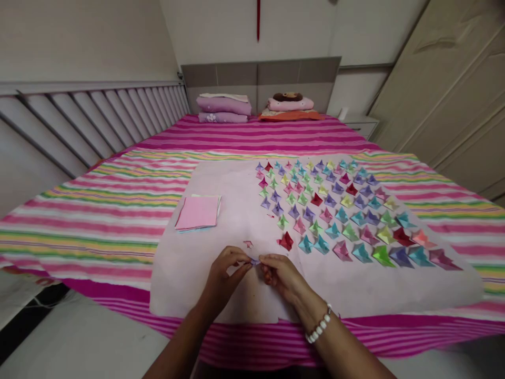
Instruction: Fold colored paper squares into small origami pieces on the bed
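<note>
Between my two hands is a small purple folded paper piece [254,261], low over the front of a large white sheet [232,184]. The thumb and index finger of my left hand [229,266] pinch its left end. My right hand [281,272] grips the right end, its other fingers curled in. Much of the paper is hidden by the fingertips. Just beyond lies a small red-and-white paper scrap [248,243]. To the right stand rows of folded paper boats in many colours, the nearest a red paper boat [286,241].
A stack of square paper, pink on top [198,211], lies on the sheet's left side. Striped bedding [98,210] surrounds the sheet. Folded purple bedding [224,108] and a pink folded pile [291,104] rest by the headboard [258,73]. A white railing [98,118] runs along the left.
</note>
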`<state>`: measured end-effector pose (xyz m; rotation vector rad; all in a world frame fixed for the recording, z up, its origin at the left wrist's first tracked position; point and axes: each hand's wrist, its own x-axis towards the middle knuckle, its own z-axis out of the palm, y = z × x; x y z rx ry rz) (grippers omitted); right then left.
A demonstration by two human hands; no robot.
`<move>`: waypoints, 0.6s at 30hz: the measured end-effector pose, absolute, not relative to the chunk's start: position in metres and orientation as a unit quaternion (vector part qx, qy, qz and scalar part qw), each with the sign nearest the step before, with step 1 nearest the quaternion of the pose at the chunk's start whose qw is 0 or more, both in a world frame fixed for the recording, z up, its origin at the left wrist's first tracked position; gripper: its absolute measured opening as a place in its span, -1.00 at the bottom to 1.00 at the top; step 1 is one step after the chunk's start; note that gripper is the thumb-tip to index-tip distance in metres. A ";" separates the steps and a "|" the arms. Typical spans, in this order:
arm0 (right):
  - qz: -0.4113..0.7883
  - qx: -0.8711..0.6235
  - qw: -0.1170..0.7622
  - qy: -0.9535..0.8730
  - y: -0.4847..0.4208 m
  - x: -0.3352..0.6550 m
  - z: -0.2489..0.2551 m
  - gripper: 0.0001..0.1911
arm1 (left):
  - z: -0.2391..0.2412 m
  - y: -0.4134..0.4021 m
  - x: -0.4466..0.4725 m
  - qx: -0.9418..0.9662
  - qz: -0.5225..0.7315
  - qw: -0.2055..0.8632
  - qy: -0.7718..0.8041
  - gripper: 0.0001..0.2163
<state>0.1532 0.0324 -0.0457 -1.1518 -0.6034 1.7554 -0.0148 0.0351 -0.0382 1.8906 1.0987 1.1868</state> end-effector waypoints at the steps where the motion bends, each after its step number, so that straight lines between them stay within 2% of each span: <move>1: 0.713 -0.468 0.459 -0.248 0.035 0.152 -0.046 -0.73 | -0.038 0.039 -0.015 0.727 0.443 0.321 0.414 -0.92; 6: 0.705 -0.475 0.452 -0.269 0.054 0.146 -0.050 -0.74 | -0.036 0.059 -0.019 0.742 0.407 0.329 0.419 -0.87; 10: 0.663 -0.487 0.477 -0.311 0.070 0.139 -0.051 -0.75 | -0.039 0.079 -0.024 0.736 0.408 0.316 0.438 -0.91; 14: 0.559 -0.502 0.550 -0.364 0.082 0.133 -0.049 -0.90 | -0.049 0.098 -0.027 0.701 0.426 0.308 0.483 -0.93; 18: 0.390 -0.466 0.572 -0.551 0.090 0.127 -0.054 -0.88 | -0.060 0.112 -0.025 0.684 0.431 0.305 0.504 -0.90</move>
